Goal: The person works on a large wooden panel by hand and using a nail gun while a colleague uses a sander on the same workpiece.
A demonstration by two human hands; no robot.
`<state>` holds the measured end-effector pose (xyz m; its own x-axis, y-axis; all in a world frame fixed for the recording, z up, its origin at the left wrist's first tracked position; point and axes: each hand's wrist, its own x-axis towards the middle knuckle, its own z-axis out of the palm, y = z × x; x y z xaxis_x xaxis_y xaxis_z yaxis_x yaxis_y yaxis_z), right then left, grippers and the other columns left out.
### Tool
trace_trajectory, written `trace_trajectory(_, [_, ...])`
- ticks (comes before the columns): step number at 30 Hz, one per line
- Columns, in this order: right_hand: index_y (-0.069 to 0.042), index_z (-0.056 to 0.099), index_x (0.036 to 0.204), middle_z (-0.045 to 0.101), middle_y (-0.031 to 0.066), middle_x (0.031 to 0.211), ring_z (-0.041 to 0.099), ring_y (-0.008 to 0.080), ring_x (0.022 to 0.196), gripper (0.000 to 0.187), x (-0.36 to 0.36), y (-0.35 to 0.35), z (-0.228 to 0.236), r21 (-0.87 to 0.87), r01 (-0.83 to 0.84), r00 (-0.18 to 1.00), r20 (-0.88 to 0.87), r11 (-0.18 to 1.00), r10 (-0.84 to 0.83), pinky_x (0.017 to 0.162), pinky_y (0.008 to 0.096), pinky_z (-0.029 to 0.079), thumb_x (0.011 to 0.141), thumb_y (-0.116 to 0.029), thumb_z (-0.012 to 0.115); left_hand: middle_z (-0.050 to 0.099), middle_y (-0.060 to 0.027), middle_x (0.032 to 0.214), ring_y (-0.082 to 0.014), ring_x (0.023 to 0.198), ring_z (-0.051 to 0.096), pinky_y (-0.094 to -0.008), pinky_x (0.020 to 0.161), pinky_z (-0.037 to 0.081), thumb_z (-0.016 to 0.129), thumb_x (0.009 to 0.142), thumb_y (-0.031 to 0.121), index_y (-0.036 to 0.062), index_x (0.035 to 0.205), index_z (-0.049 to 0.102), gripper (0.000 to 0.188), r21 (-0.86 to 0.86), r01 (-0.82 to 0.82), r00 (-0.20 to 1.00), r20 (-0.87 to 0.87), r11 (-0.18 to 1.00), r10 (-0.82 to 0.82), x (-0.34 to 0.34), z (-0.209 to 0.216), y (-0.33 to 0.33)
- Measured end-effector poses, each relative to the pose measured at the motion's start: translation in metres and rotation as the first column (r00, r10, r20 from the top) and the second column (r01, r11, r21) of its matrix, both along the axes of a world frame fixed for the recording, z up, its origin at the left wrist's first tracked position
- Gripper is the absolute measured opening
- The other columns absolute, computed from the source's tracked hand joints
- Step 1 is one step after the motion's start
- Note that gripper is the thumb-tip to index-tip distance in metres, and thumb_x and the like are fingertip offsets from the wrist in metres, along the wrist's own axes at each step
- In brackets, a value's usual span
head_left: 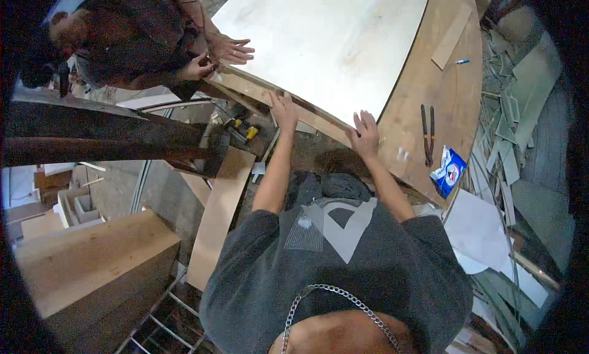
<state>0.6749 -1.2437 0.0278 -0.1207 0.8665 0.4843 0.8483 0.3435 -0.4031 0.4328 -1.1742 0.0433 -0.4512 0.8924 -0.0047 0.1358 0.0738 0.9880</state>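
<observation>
A large white panel (325, 41) lies on a wooden worktable (405, 114). My left hand (284, 113) rests on the table's near edge, below the panel's border, its fingers stretched out. Near the panel's right corner, my right hand (366, 135) has its fingers spread over the white surface, with the thumb at the edge. Across at the far left, a co-worker's flat hand (228, 49) presses on the panel's left corner. That person's other hand (199, 66) is closed beside the same corner; what it holds is too small to make out.
On the table's right side lie long-handled pliers or cutters (427, 136), a blue-and-white packet (449, 171), a wood strip (453, 38) and a small blue object (462, 62). Offcuts (509, 139) pile up at the right. A yellow-and-black power tool (251, 132) and a wooden box (98, 256) are at left.
</observation>
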Motion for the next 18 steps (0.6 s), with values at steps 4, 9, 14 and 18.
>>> trace_trajectory(4, [-0.004,0.056,0.116,0.052,0.0172,0.121,0.047,0.0342,0.115,0.046,0.003,0.006,0.000,0.010,-0.096,0.994,-0.056,0.995,0.096,0.101,0.0448,0.034,0.076,-0.024,0.067,0.020,-0.0305,0.141,-0.0400,0.131,0.023,-0.0406,0.109,0.018,0.043,0.093,0.033,-0.0118,0.136,0.016,0.068,0.093,-0.075,0.910,-0.401,0.993,0.106,0.016,-0.033,0.016])
trace_trajectory(9, [-0.007,0.057,0.117,0.054,0.0136,0.120,0.048,0.0287,0.115,0.044,0.024,0.011,0.011,0.018,-0.172,0.984,-0.053,0.985,0.173,0.102,0.0428,0.034,0.077,-0.023,0.067,0.023,-0.0329,0.139,-0.0426,0.130,0.024,-0.0403,0.110,0.018,0.041,0.093,0.033,-0.0136,0.135,0.016,0.068,0.055,0.012,0.870,-0.493,0.998,0.016,0.022,-0.019,0.013])
trace_trajectory(14, [-0.010,0.054,0.123,0.050,0.0131,0.126,0.045,0.0285,0.118,0.047,0.020,0.008,0.003,-0.015,-0.202,0.979,-0.025,0.979,0.202,0.103,0.0447,0.031,0.078,-0.019,0.064,0.017,-0.0317,0.142,-0.0414,0.133,0.019,-0.0419,0.109,0.018,0.036,0.094,0.037,-0.0139,0.136,0.015,0.069,0.055,0.008,0.838,-0.545,0.998,0.024,0.018,-0.028,0.006])
trace_trajectory(18, [-0.010,0.051,0.126,0.044,0.0125,0.133,0.040,0.0289,0.125,0.047,0.026,0.007,-0.007,-0.095,-0.265,0.964,-0.042,0.960,0.262,0.104,0.0467,0.029,0.081,-0.023,0.060,0.018,-0.0299,0.143,-0.0410,0.133,0.020,-0.0418,0.109,0.019,0.032,0.094,0.044,-0.0105,0.138,0.014,0.072,0.049,-0.051,0.815,-0.575,0.997,0.070,0.024,-0.033,0.004])
